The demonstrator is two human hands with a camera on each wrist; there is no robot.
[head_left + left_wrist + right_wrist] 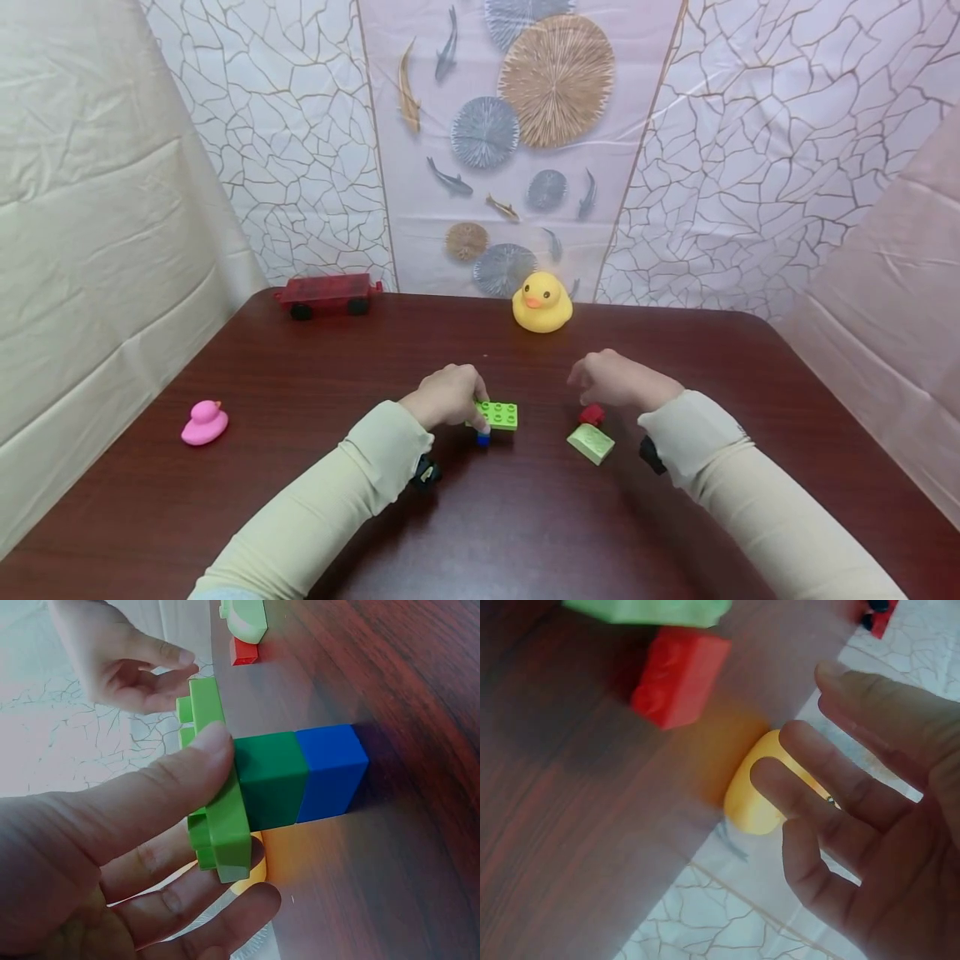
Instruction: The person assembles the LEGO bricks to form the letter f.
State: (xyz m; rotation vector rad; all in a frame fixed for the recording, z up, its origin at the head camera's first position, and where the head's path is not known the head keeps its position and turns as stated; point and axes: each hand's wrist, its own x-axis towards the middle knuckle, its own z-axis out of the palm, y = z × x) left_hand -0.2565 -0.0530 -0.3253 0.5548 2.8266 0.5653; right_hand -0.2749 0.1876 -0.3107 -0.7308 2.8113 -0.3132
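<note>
My left hand (448, 395) pinches a long lime-green toy brick (225, 825) between thumb and fingers. Under that brick, in the left wrist view, a dark green block (271, 780) and a blue block (331, 772) are joined in a column, the blue one lowest, by the table. My right hand (618, 379) hovers with loosely bent fingers and nothing in them. Just below it lies a red brick (681, 679), and beside that a pale green curved block (591, 443).
A yellow rubber duck (542, 303) sits at the back of the brown table (337, 350). The red toy wagon (326, 293) is at the back left, and a pink duck (205, 422) near the left edge. Patterned cloth (300, 142) hangs behind.
</note>
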